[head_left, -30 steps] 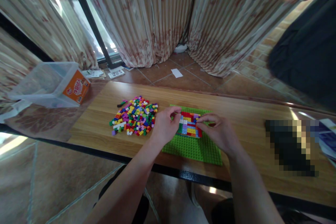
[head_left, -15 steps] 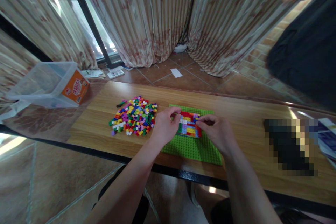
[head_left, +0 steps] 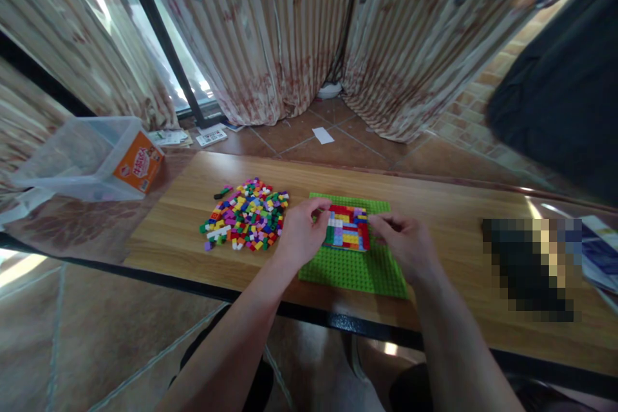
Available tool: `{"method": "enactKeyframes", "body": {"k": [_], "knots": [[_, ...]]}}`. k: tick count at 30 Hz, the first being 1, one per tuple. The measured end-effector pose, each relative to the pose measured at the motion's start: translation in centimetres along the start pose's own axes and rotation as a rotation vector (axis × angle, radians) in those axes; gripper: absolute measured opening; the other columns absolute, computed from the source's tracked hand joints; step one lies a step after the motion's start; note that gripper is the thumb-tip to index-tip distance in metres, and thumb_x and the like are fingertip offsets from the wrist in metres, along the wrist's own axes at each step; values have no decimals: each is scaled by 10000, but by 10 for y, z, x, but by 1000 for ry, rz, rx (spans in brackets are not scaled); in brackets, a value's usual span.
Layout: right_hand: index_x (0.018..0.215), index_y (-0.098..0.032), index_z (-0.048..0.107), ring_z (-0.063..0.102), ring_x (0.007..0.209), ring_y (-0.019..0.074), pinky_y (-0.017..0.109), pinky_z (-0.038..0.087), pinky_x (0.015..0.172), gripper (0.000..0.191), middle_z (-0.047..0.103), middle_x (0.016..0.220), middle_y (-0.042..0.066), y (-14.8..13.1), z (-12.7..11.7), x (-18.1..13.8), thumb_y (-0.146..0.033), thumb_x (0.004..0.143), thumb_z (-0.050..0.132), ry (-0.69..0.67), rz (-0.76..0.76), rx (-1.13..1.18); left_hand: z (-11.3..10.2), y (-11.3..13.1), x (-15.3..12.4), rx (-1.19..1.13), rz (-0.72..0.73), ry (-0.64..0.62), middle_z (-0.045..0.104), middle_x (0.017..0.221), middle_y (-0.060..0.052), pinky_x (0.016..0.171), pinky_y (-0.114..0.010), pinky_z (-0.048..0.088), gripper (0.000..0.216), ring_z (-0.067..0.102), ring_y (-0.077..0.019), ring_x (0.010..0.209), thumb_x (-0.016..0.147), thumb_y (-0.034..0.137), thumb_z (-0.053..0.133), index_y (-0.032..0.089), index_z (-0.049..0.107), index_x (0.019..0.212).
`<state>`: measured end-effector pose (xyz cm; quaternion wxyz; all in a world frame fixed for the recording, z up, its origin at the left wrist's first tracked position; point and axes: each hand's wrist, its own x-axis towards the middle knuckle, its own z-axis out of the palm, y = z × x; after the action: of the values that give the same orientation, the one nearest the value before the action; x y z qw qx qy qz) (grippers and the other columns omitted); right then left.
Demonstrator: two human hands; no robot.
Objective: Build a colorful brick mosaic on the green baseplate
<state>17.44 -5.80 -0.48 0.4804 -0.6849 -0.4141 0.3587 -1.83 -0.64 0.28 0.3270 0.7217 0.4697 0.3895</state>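
A green studded baseplate (head_left: 355, 270) lies on the wooden table (head_left: 449, 206) in front of me. On it sits a flat patch of small coloured bricks (head_left: 348, 228), red along the far edge. My left hand (head_left: 302, 232) rests at the patch's left side, thumb and fingers curled against its edge. My right hand (head_left: 403, 241) is at the patch's right side, fingertips pinched close to the bricks; what they hold, if anything, is hidden. A loose pile of small coloured bricks (head_left: 246, 214) lies to the left of the baseplate.
A clear plastic box with an orange label (head_left: 96, 158) stands at the table's far left. A blurred-out dark object (head_left: 528, 267) and papers (head_left: 599, 254) lie at the right. Striped curtains (head_left: 290, 32) hang behind, and a dark shape (head_left: 564, 90) fills the upper right.
My right hand has slid slightly right, off the top of the brick patch to its right edge. My left hand stays at the left edge.
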Motion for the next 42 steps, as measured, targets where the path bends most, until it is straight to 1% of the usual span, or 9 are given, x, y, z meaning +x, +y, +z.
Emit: {"method": "enactKeyframes", "body": {"k": [4, 6, 13, 17, 22, 29, 33, 36, 42], "knots": [[670, -171, 691, 557, 563, 110, 236, 472, 525, 337, 646, 640, 21, -6, -8, 2, -500, 628, 752, 198, 47, 150, -5, -3, 2, 29, 22, 13, 757, 977, -63, 830, -307, 565, 200, 703, -171, 883, 853, 105, 553, 159, 704, 973], [662, -172, 687, 547, 552, 105, 228, 464, 507, 328, 650, 647, 26, -9, -8, 3, -487, 612, 763, 246, 37, 176, -13, -7, 6, 84, 23, 19, 756, 975, -70, 831, -311, 565, 205, 702, -175, 880, 853, 101, 544, 158, 705, 967], [661, -186, 693, 562, 550, 125, 236, 475, 500, 256, 620, 586, 5, -9, -5, 4, -437, 657, 740, 250, -25, 98, -62, -33, 19, 329, -50, 42, 762, 961, -87, 860, -353, 560, 245, 704, -203, 888, 812, 73, 555, 149, 731, 964], [695, -196, 698, 587, 569, 145, 248, 488, 508, 238, 631, 589, 6, -8, -7, 3, -431, 686, 736, 230, -31, 49, -75, -36, 16, 486, -30, -111, 758, 972, -84, 903, -399, 541, 244, 693, -234, 921, 776, 82, 588, 172, 757, 927], [691, -198, 698, 573, 562, 138, 243, 469, 516, 217, 621, 581, -4, -11, -4, 3, -414, 710, 710, 223, -30, 15, -67, -32, 10, 572, 107, -280, 748, 977, -76, 984, -435, 482, 239, 662, -264, 995, 715, 65, 632, 205, 772, 850], [695, -195, 701, 572, 547, 146, 249, 441, 496, 228, 609, 557, -9, -9, -5, 5, -422, 721, 704, 216, -56, -12, -64, -34, 9, 649, 132, -285, 747, 854, -61, 905, -422, 483, 185, 653, -241, 869, 772, 105, 605, 208, 758, 778], [719, -195, 706, 569, 556, 147, 264, 444, 517, 251, 621, 581, -4, -8, -6, 5, -442, 754, 678, 196, -90, -51, -58, -27, 11, 479, 109, -242, 747, 841, -48, 798, -338, 507, 177, 669, -201, 805, 828, 133, 574, 192, 740, 841], [741, -197, 712, 607, 629, 161, 290, 490, 610, 242, 667, 652, 10, -12, -1, 1, -432, 771, 666, 158, -175, -69, -44, -17, 8, 276, 92, -214, 744, 845, -35, 734, -284, 516, 167, 676, -166, 767, 858, 145, 561, 182, 718, 899], [909, -213, 738, 661, 816, 187, 336, 531, 761, 209, 731, 911, 48, -22, 17, -12, -380, 839, 632, -75, -376, -61, -18, 3, -2, 10, 78, -170, 753, 880, -22, 787, -286, 540, 128, 697, -158, 822, 853, 149, 601, 193, 708, 907]]}}
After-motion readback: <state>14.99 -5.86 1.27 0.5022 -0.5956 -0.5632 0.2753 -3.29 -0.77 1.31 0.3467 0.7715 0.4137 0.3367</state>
